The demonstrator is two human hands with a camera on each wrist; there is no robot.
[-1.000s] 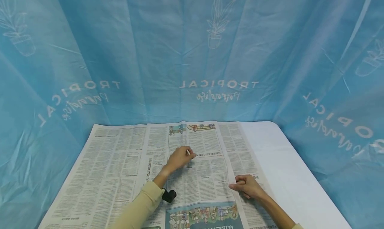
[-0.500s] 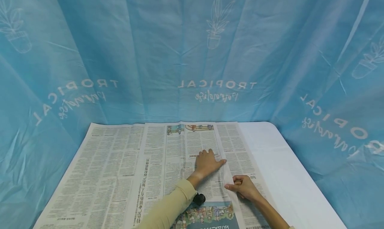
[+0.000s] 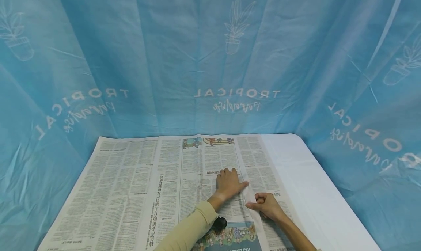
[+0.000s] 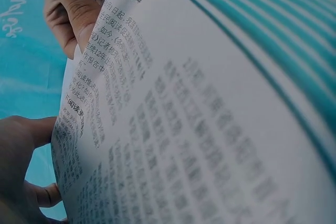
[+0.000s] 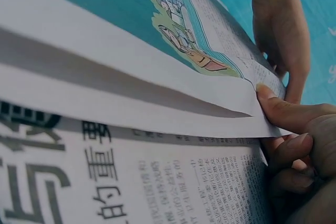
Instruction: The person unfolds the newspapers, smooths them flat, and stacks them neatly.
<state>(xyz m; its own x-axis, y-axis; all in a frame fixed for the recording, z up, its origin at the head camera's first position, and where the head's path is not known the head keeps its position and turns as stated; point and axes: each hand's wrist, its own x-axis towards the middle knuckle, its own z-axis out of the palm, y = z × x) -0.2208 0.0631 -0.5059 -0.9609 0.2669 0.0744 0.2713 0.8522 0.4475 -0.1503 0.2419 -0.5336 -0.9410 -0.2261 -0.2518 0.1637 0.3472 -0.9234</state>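
Observation:
A printed newspaper sheet point(image 3: 190, 185) with coloured cartoon panels lies over other newspaper pages point(image 3: 125, 192). My right hand point(image 3: 268, 206) pinches its right edge between thumb and fingers. In the right wrist view, the right thumb point(image 5: 283, 111) presses the top of the raised edge while curled fingers sit underneath. My left hand point(image 3: 228, 183) rests on the sheet with fingers spread, its thumb reaching toward that same edge, just beyond the right hand. In the left wrist view, the left hand point(image 4: 23, 156) lies against the paper and the sheet bulges up close to the camera.
White table surface point(image 3: 315, 185) shows to the right of the pages. A blue curtain point(image 3: 210, 61) with white lettering hangs behind and at both sides. A black wrist device point(image 3: 219, 223) sits at the left cuff.
My left hand has moved right and toward me across the sheet, coming down with fingers spread near its right edge. The right hand keeps its pinch, almost unmoved.

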